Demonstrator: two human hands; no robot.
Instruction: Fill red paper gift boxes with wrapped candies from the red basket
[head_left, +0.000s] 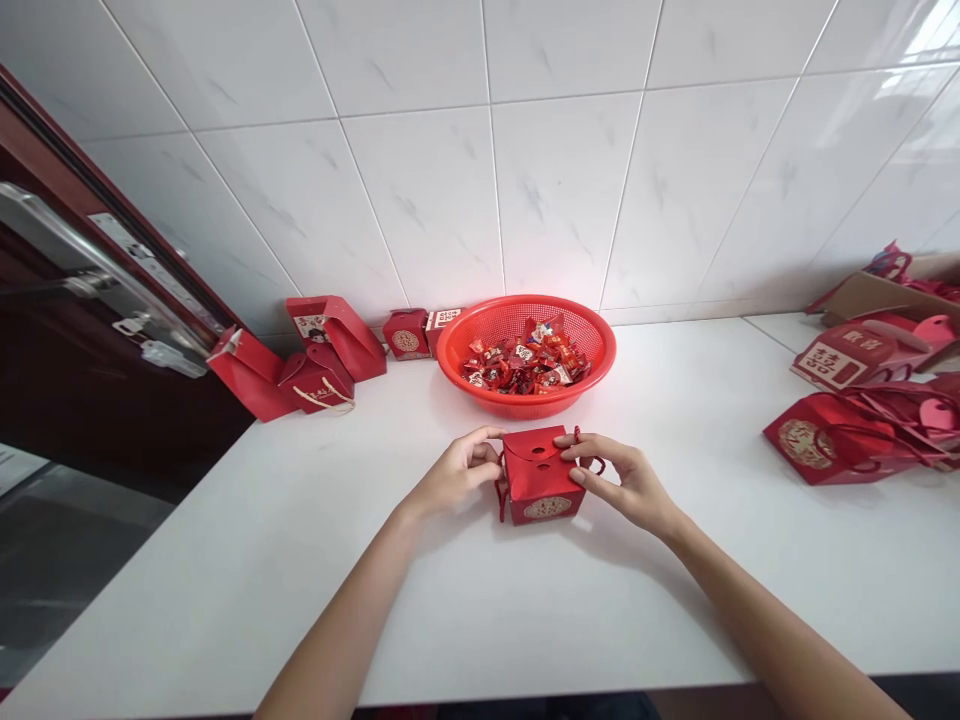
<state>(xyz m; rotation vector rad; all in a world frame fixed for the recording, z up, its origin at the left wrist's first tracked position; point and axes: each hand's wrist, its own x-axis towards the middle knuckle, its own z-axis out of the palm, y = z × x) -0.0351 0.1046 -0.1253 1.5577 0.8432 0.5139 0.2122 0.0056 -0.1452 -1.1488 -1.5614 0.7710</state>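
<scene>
A small red box [541, 478] with a gold round emblem on its front and two holes in its top flaps stands on the white table. My left hand [459, 472] is at its left side, fingers curled against the side by a red cord. On the right, my right hand [616, 480] rests its fingertips on the top edge, and a loop of red cord shows beside them. Both hands hold the box between them. Behind it stands a red plastic basket [526, 402] with wrapped candies [525, 360] inside.
Red boxes [324, 380] stand at the back left near a dark door with a metal handle. Two small boxes [407, 334] sit left of the basket. More red boxes [832, 440] and an open carton [874, 295] are at the right. A tiled wall rises behind.
</scene>
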